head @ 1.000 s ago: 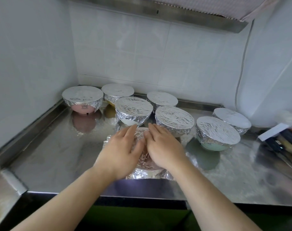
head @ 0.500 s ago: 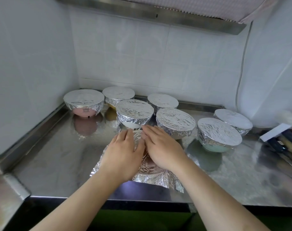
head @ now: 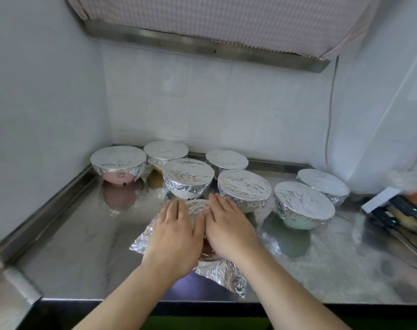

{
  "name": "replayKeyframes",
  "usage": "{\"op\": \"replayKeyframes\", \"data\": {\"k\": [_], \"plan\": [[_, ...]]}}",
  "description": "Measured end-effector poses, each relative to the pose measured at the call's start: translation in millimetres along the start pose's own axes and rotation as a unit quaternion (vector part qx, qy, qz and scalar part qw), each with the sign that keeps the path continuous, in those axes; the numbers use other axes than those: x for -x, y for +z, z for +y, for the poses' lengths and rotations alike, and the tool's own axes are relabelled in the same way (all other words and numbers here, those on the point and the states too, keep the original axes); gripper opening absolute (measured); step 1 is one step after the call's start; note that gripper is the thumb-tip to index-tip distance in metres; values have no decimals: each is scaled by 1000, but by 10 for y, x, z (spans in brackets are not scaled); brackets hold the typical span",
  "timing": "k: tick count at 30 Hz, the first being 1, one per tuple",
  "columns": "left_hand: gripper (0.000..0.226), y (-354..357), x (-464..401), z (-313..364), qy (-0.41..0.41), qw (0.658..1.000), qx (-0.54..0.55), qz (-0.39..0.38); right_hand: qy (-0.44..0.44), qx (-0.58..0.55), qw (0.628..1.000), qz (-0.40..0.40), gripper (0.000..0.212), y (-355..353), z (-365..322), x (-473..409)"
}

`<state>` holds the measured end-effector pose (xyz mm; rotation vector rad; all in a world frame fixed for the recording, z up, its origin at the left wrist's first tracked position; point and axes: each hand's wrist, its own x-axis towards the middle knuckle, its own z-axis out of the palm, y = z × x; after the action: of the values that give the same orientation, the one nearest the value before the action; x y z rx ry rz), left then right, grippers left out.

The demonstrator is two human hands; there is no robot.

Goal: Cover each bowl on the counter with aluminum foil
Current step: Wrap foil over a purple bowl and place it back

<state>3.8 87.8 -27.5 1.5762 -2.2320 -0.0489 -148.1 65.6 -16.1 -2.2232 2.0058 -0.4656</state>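
Near the counter's [head: 83, 258] front edge, the foil sheet [head: 217, 270] lies loose over a bowl hidden beneath, left hand [head: 176, 236] and right hand [head: 228, 229] pressing flat, fingers straight, gripping nothing. Behind stand seven foil-topped bowls [head: 244, 188], contents unseen.

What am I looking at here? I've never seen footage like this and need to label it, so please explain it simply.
There is no machine: a person wears a camera on the head, looking forward and down at their own two bare hands. The left hand and right hand lie flat, side by side, pressing a loose foil sheet over something near the front of a steel counter; what is under it is hidden. Nothing is gripped. Behind them stand seven foil-covered bowls, among them a pink bowl at far left and a pale green bowl on the right. Some utensils lie at the right edge.
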Motion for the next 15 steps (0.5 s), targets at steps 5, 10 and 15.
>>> {"op": "replayKeyframes", "data": {"k": [5,10,15], "plan": [[42,-150,-55,-72,-61,987,148,-22,3,10,998,-55,72,-158,-29,-18],[41,-34,-128,-269,-23,981,186,-59,-47,-12,996,-79,60,-191,-7,-45],[68,-28,-65,15,-57,996,63,-2,-4,39,997,-68,86,-21,-23,10]]}}
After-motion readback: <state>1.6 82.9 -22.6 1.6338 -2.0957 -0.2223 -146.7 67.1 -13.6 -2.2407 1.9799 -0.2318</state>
